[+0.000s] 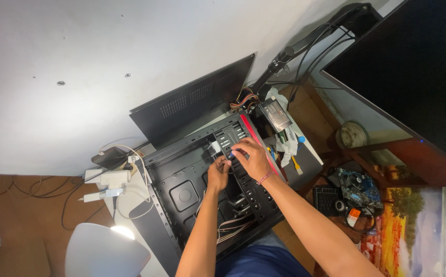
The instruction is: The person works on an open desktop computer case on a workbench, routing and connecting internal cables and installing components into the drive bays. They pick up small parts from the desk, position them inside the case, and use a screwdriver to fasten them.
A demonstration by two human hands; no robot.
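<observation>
Both my hands are down inside the open black computer case (182, 179), which lies on its side on the bench (148, 256) in front of me. My left hand (218, 173) is curled in a loose grip over the drive bay rack (233, 141), fingers bent against the metal; I cannot tell whether it actually holds anything. My right hand (251, 156) reaches in from the other side, fingertips pinched down on a small part at the rack, just beside my left hand, nearly touching it. There is a thin bracelet on my right wrist.

A bundle of loose wires (230, 228) lies in the case below my left forearm. Beyond my hands the removed black side panel (197, 100) leans against the white wall. Just past my right hand, outside the case, a drive with a shiny face (277, 116) lies beside a screwdriver with a yellow handle (296, 164). Off to my left sit a white power strip and adapters (107, 179) with white cables. Near my left elbow a white lamp shade (102, 251) glows. To my right, well apart, a blue circuit board (361, 187) rests on the floor.
</observation>
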